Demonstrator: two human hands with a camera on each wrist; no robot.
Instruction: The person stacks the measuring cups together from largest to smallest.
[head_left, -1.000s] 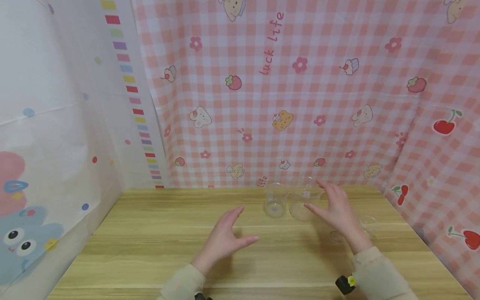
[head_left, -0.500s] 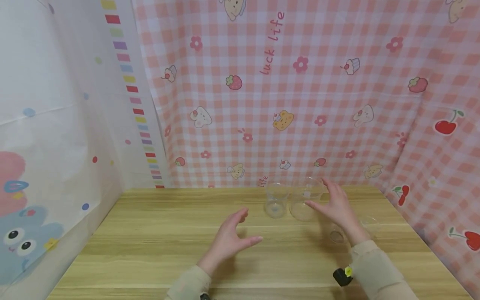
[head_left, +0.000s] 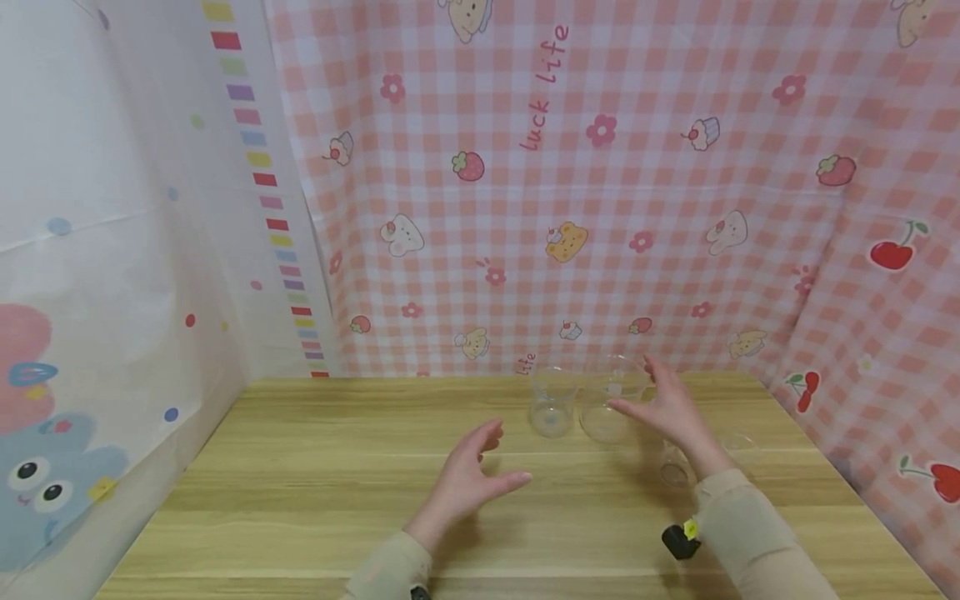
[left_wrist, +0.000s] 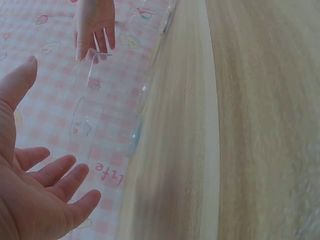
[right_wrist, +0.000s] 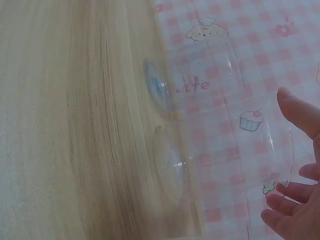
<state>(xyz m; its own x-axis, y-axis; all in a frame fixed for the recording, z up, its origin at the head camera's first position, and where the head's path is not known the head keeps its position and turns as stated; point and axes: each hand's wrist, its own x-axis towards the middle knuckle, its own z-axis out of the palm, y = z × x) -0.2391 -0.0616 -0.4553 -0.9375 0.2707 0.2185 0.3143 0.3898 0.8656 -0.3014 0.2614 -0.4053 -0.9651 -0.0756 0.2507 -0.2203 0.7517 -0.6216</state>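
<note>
Two clear see-through beakers stand upright side by side near the back of the table: a narrower beaker (head_left: 551, 421) and a wider beaker (head_left: 602, 423) to its right. My right hand (head_left: 667, 408) is at the wider one, thumb in front of its wall and fingers spread at its right side, not curled round it. In the right wrist view, a small pouring lip shows on that beaker's rim near the fingers. My left hand (head_left: 465, 479) hovers over the middle of the table, left of both beakers, thumb and fingers apart, with nothing in it.
A small clear vessel (head_left: 674, 474) stands by my right wrist, and another clear vessel (head_left: 741, 448) lies farther right, partly hidden by the forearm. A pink checked cloth (head_left: 450, 208) hangs behind the wooden table (head_left: 300, 483); a white printed cloth (head_left: 135, 275) hangs at left.
My left hand has drifted slightly right and lower. My right hand's fingers have shifted a little right, away from the wider beaker's rim. The beakers have not moved.
</note>
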